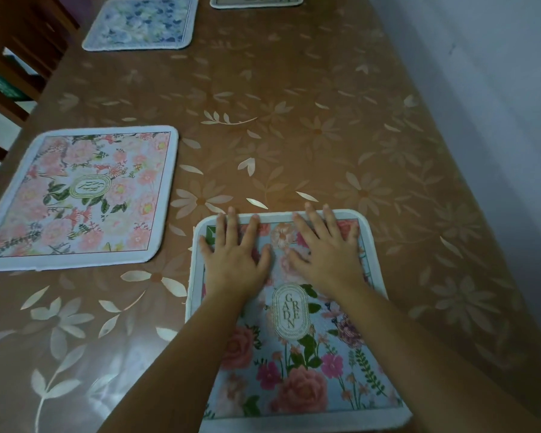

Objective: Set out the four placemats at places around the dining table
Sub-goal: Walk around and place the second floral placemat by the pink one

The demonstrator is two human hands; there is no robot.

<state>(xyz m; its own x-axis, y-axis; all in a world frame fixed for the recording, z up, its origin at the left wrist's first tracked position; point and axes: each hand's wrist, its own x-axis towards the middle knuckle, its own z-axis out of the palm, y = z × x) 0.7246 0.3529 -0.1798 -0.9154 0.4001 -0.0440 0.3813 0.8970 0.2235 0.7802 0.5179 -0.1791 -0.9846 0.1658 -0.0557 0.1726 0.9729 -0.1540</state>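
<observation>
Rose placemat [297,385] lies nearest me in the head view, flat on the table [325,120], with its near edge at the bottom of the view. An oval at its middle reads "GARDEN". Both my hands are flat on the far half of the rose placemat, palms down, fingers straight and spread, gripping nothing. My left hand [235,257] covers the far left part, its longest fingertips reaching the white border. My right hand [325,254] sits just beside it, fingertips at the far border too. The thumbs are near each other; I cannot tell whether they touch.

To the left, apart from it, the pink placemat [78,198] lies flat by the left table edge. Farther along that same side sits the blue placemat [141,23], well apart from the pink one. A fourth placemat [256,3] shows only its near edge at the top of the view. Dark wooden chairs [13,57] stand along the left side, and a pale wall [481,89] runs along the right.
</observation>
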